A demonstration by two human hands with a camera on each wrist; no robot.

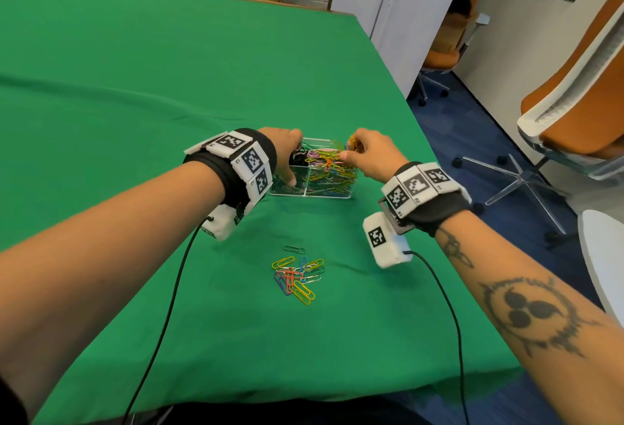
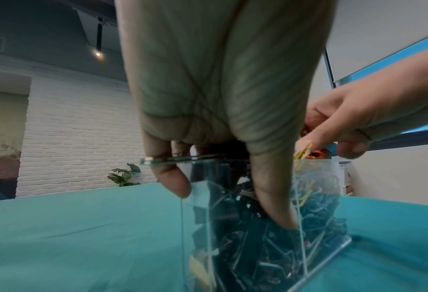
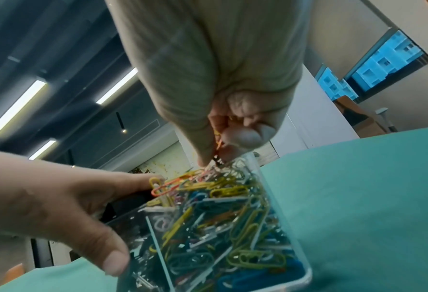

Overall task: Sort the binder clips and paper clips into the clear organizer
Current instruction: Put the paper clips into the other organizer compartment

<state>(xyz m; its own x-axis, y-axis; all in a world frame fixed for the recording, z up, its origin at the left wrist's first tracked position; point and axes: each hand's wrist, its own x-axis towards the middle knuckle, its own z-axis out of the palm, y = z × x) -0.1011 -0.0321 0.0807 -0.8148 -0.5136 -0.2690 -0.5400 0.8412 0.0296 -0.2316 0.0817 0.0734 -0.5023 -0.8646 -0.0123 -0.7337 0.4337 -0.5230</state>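
The clear organizer [image 1: 344, 192] stands on the green cloth, divided into compartments. Coloured paper clips [image 1: 332, 167] fill its right side to the rim, and black binder clips [image 2: 235, 215] sit in the left side. My left hand [image 1: 293, 161] grips the organizer's left part, thumb [image 2: 275, 203] on the near wall and fingers over the top edge. Above the right compartment my right hand [image 3: 216, 158] pinches a few paper clips [image 3: 218, 141] just over the heap. A small pile of loose paper clips [image 1: 297, 276] lies on the cloth nearer to me.
The green table [image 1: 135, 86] stretches far to the left and back; its right edge runs close beside the organizer. Orange office chairs [image 1: 574, 113] stand on the floor to the right. Black cables [image 1: 162, 323] trail from both wrist cameras across the near cloth.
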